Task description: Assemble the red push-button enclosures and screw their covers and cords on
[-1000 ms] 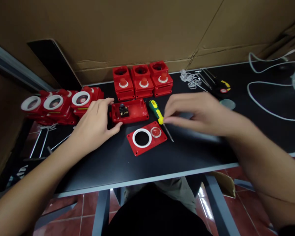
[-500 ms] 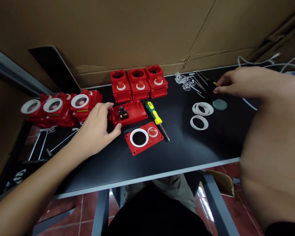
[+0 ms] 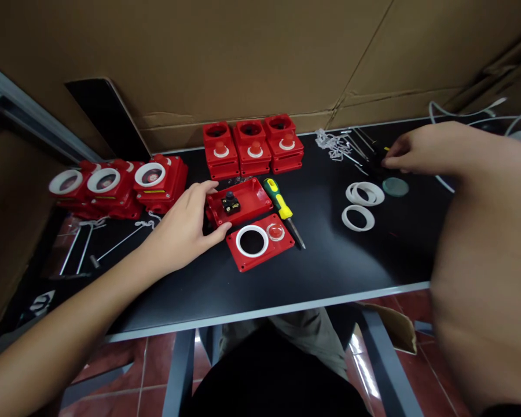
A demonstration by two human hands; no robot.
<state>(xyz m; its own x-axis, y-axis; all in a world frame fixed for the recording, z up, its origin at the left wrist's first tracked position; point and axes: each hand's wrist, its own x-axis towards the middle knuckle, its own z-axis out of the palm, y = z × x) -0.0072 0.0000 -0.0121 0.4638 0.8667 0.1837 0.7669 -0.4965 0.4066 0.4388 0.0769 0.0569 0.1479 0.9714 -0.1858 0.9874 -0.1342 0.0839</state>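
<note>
while the left hand (image 3: 184, 223) clasps the left end of the open red base (image 3: 247, 200), thumb at its near edge and fingers at its far corner, the right hand (image 3: 425, 150) is at the far right of the table (image 3: 286, 284). its fingertips are drawn together over a dark tool and small metal bits (image 3: 334, 145); whether they pinch anything i cannot tell. the base lies mid-table, just behind the red cover plate (image 3: 247, 263), with the green-and-yellow screwdriver (image 3: 282, 207) just beside its right end.

to do this well, i judge, the clasp should be firm enough that the base does not skid. the right hand should lift one piece cleanly (the tangle there could snag).

counted:
- one open base
- one cover plate, holding one white ring and one clear dome
- three closed red boxes (image 3: 254, 147) in a row behind
- three ringed red units (image 3: 150, 176) at left
- three loose white rings (image 3: 358, 218), as far as i can tell
- one greenish disc (image 3: 395, 186)
</note>
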